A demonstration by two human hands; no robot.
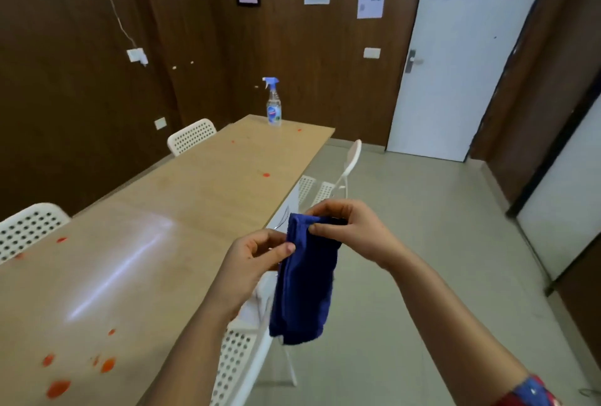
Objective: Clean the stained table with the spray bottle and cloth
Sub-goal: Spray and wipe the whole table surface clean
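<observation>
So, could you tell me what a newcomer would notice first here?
The dark blue cloth hangs in front, pinched by the left hand and right hand. Orange-red stains dot the long pale wooden table, and a clear spray bottle with blue trigger stands at its far end.

Single view on record: a head-worn wide-angle camera, set above and just off the near right side of the table point(201, 197), facing forward and down along its length toward the far corner and the door point(455, 80). The left hand point(257, 259) and right hand point(351, 230), both pinching the cloth point(305, 282), lie closest to the lens at lower centre. The spray bottle point(273, 103) at the table's far end is well apart from them.
</observation>
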